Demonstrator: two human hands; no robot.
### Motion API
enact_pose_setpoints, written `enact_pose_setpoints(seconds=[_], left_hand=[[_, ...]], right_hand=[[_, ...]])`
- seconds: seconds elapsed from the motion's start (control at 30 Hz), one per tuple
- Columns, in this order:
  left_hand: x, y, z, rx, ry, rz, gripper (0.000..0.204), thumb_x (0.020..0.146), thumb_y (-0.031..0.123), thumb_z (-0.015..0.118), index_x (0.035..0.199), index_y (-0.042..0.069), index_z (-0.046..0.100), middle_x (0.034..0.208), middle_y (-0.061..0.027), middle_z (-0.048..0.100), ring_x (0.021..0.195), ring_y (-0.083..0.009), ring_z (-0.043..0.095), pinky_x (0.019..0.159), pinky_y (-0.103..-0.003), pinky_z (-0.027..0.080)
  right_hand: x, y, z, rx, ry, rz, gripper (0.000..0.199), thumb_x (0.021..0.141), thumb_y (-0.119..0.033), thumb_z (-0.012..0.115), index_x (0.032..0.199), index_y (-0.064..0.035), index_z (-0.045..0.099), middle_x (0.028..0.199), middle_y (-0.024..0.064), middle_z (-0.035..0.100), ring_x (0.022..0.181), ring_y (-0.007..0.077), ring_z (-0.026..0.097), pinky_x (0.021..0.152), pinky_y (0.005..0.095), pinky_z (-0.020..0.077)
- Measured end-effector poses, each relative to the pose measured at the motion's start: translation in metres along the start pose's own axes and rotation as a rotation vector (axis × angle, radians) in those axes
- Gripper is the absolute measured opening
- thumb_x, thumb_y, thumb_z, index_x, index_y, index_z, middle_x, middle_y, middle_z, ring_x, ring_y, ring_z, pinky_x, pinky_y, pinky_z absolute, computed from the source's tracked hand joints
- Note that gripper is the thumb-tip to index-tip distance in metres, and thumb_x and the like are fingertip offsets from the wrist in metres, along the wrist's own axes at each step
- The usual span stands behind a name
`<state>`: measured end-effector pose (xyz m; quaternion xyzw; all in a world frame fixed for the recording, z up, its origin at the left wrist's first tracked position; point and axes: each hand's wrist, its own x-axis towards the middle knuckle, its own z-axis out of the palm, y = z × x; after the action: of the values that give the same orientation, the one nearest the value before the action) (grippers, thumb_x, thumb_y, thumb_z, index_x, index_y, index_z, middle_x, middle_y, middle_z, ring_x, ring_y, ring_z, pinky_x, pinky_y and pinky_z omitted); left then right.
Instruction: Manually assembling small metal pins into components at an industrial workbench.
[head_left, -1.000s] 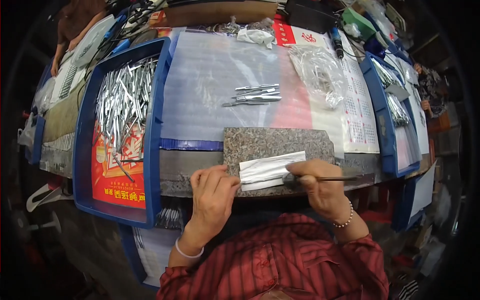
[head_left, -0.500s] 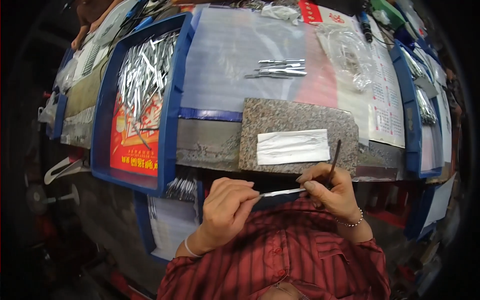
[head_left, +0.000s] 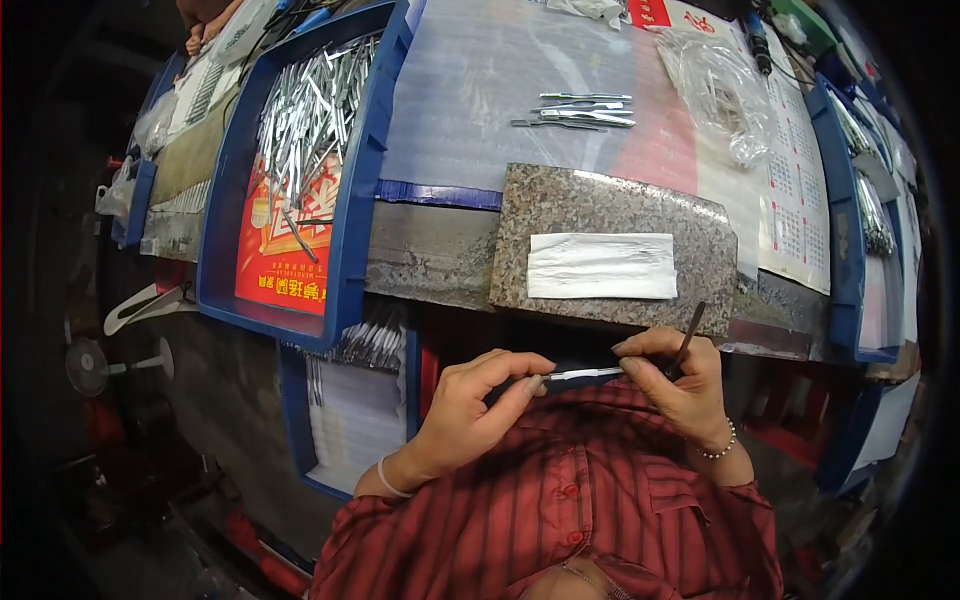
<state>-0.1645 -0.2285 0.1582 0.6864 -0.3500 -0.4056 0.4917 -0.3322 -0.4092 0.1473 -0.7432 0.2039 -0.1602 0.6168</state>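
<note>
Just before my body, a slim silver metal piece (head_left: 585,374) is held level between both hands. My left hand (head_left: 478,402) pinches one end between thumb and fingers. The opposite end sits between the thumb and fingertips of my right hand (head_left: 682,383). A thin dark stick (head_left: 690,332) also rests in my right hand and points up and away; its lower end is hidden by the fingers. Beyond the hands, a folded white cloth or paper (head_left: 602,267) lies on a speckled stone slab (head_left: 560,203).
A blue bin (head_left: 350,215) at the left holds many similar metal pieces (head_left: 300,120). Several more metal pieces (head_left: 583,110) lie on the plastic-covered table. A clear plastic bag (head_left: 722,95) is behind the slab. Another blue bin (head_left: 845,215) stands right, and a lower blue tray (head_left: 412,385) sits beneath the table edge.
The whole view has shifted, so the table sits higher and further right. My left fingers have changed their pinch on the metal piece, with thumb and forefinger now extended along its end.
</note>
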Motion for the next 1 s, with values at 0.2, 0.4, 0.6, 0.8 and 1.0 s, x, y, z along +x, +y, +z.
enact_pose_setpoints(seconds=[0.2,0.4,0.6,0.8,1.0], left_hand=[[0.000,0.002,0.004,-0.058,-0.051,-0.093,0.014,0.090,0.003,0.061,0.101,-0.002,0.066,0.085,-0.0102,0.068,0.077,-0.0160,0.068,0.068,-0.026,0.051],[0.000,-0.004,0.005,0.064,-0.108,-0.026,0.011,0.089,0.007,0.064,0.095,-0.002,0.066,0.082,-0.0113,0.067,0.071,-0.0191,0.065,0.064,-0.029,0.050],[0.012,-0.011,0.003,0.329,-0.019,0.447,0.015,0.081,0.000,0.068,0.096,0.000,0.067,0.083,-0.0119,0.066,0.076,-0.0250,0.065,0.068,-0.033,0.048],[0.043,-0.003,-0.001,0.513,0.270,0.748,0.018,0.072,-0.001,0.074,0.088,0.003,0.066,0.083,-0.0098,0.065,0.083,-0.0293,0.065,0.073,-0.038,0.047],[0.074,-0.025,-0.003,0.645,0.320,0.721,0.020,0.072,0.004,0.075,0.089,0.007,0.065,0.085,-0.0069,0.061,0.088,-0.0271,0.061,0.080,-0.039,0.041]], right_hand=[[-0.006,0.000,0.001,-0.041,-0.011,-0.019,0.014,0.084,-0.004,0.069,0.097,0.0008,0.069,0.085,0.0072,0.071,0.070,0.0120,0.065,0.063,0.0238,0.0499],[-0.010,-0.004,0.004,-0.090,-0.094,0.017,0.013,0.083,-0.002,0.067,0.096,0.0009,0.069,0.084,0.0071,0.069,0.069,0.0117,0.064,0.061,0.0234,0.0490],[-0.007,-0.008,-0.003,0.022,0.041,0.142,0.013,0.083,0.000,0.067,0.095,0.0002,0.070,0.082,0.0059,0.070,0.071,0.0102,0.065,0.064,0.0234,0.0500],[0.003,-0.021,-0.013,0.169,0.303,-0.018,0.024,0.100,-0.015,0.052,0.103,0.0045,0.064,0.084,0.0097,0.066,0.058,0.0054,0.052,0.053,0.0188,0.0403],[0.032,-0.041,-0.016,-0.397,0.248,-0.359,0.072,0.101,-0.056,0.024,0.099,0.0032,0.065,0.109,0.0236,0.067,0.077,0.0287,0.064,0.075,0.0372,0.0500]])
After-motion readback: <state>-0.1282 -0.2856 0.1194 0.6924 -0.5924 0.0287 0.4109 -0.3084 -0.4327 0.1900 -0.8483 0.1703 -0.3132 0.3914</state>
